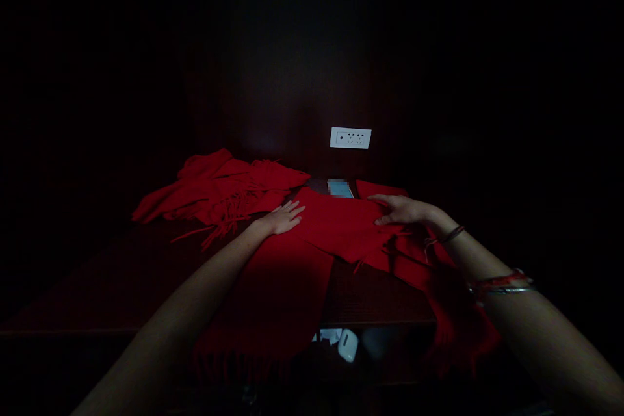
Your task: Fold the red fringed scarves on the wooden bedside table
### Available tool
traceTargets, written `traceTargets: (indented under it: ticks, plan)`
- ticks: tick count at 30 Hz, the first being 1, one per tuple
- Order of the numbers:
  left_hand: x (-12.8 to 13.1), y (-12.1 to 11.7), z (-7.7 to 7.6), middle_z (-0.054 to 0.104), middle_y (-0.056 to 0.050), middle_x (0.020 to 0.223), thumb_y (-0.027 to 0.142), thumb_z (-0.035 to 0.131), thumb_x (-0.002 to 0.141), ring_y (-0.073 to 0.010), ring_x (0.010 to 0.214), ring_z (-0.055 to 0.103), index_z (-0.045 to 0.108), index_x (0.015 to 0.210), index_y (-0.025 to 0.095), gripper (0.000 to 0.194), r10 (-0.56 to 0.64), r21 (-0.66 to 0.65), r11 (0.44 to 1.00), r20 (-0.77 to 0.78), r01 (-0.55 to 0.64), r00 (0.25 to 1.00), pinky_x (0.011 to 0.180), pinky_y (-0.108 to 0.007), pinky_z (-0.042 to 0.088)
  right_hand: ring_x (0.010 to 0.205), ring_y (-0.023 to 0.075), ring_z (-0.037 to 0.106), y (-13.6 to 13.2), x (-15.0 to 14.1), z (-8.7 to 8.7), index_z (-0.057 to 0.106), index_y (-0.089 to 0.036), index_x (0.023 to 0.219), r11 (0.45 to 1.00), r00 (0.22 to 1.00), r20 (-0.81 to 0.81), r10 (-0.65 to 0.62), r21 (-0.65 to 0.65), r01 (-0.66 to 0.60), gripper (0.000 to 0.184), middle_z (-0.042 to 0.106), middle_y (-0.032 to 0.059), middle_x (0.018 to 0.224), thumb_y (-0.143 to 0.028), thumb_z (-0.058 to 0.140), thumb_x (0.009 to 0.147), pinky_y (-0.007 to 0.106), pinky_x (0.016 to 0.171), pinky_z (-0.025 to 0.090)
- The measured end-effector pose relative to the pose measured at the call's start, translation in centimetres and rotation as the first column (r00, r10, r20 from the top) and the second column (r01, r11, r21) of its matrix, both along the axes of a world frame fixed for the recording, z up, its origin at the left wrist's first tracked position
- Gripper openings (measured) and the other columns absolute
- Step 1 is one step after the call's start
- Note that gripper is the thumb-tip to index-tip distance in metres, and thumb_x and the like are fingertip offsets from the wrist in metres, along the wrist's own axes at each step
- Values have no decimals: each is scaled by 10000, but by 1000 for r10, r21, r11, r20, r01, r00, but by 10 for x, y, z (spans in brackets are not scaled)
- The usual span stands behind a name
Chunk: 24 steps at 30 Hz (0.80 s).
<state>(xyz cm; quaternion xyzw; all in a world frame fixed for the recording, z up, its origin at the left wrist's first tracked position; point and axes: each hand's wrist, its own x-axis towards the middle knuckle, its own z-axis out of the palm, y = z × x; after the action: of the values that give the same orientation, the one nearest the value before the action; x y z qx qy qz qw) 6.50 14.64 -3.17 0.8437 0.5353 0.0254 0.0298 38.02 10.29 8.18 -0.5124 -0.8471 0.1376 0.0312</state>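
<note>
A red scarf [341, 224] lies near the middle of the dark tabletop [121, 273], one part turned across toward the right and the other running forward until its fringed end [238, 364] hangs over the front edge. The left hand [285, 218] rests flat on the scarf where it turns, fingers spread and the grip loose (a thin ring [288, 208] shows on one finger). The right hand [397, 209] touches the far right part of the scarf, with thumb and fingers apart, so its grip is released too. Bracelets [502, 283] circle the right forearm.

Under and beside the right arm lies more red cloth [409, 266], trailing over the front edge in deep shadow; whether it is one piece or several, I cannot tell. Left of the scarf and farther back sits a crumpled red heap [219, 185] with loose fringe. Just behind the scarf is a pale blue flat object [340, 189], partly blurred. A white socket plate [350, 138] is on the wall, and a small white case [348, 345] shows below the tabletop's front edge.
</note>
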Motion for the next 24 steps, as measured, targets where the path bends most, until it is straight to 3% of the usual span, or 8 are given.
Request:
traceTargets:
  ticks: [4, 8, 10, 13, 15, 17, 21, 24]
  plan:
    - [0, -1, 0, 79, -36, 1356, 440, 162, 826, -209, 1219, 38, 139, 1283, 253, 495, 19, 3, 1000, -4, -19, 1000, 958, -385, 130, 1001, 266, 453, 8, 14, 27, 389, -126, 1192, 984, 976, 161, -144, 128, 124, 730, 473, 123, 1134, -427, 602, 562, 334, 843, 365]
    - [2, -4, 1, 92, -52, 1353, 432, 170, 824, -211, 1218, 50, 149, 1284, 237, 500, 32, 11, 999, -8, -32, 999, 955, -379, 138, 994, 266, 455, 10, 34, 35, 429, -125, 1159, 994, 947, 313, -67, -59, 90, 756, 466, 122, 1137, -475, 616, 515, 340, 824, 372]
    - [3, -5, 1, 105, -65, 1350, 425, 173, 822, -212, 1218, 59, 157, 1284, 223, 504, 41, 19, 999, -6, -41, 999, 954, -373, 143, 1051, 304, 395, 2, 44, 32, 409, -158, 1177, 988, 915, 387, -111, -55, 143, 779, 411, 123, 1192, -462, 634, 495, 395, 844, 339]
    - [4, -4, 0, 116, -78, 1346, 413, 178, 820, -219, 1216, 69, 160, 1285, 205, 510, 62, 31, 998, -6, -62, 998, 952, -372, 149, 1129, 367, 259, -21, 51, 21, 278, -206, 1253, 924, 834, 398, -382, 137, 358, 845, 250, 142, 1292, -507, 596, 529, 498, 845, 278]
    - [5, -5, 0, 115, -82, 1346, 407, 182, 817, -229, 1215, 67, 166, 1285, 194, 515, 83, 27, 996, -13, -83, 996, 951, -378, 149, 1138, 356, 253, -36, 51, 8, 142, -202, 1293, 883, 816, 339, -468, 145, 447, 925, 168, 164, 1317, -537, 572, 545, 470, 837, 303]
    - [6, -6, 2, 107, -85, 1346, 401, 183, 814, -231, 1216, 57, 171, 1285, 183, 519, 92, 20, 996, -24, -91, 995, 952, -383, 143, 1102, 311, 338, -43, 48, -7, 72, -190, 1301, 888, 839, 300, -453, 66, 456, 964, 211, 177, 1298, -481, 601, 551, 381, 807, 361]
    - [9, -11, 6, 94, -88, 1347, 394, 176, 814, -225, 1217, 45, 159, 1287, 174, 522, 110, 5, 994, -36, -110, 993, 956, -379, 132, 904, 202, 519, -37, 46, -19, 342, -186, 1221, 890, 854, 249, -456, 112, 442, 613, 523, 99, 1056, -190, 542, 642, 233, 686, 407]
    - [11, -14, 8, 88, -89, 1348, 397, 167, 815, -226, 1216, 50, 147, 1289, 170, 527, 133, -11, 991, -36, -133, 990, 955, -380, 134, 873, 183, 520, -30, 60, 7, 549, -196, 1019, 853, 847, 212, -488, 323, 410, 382, 570, 68, 949, -99, 463, 660, 214, 672, 391]
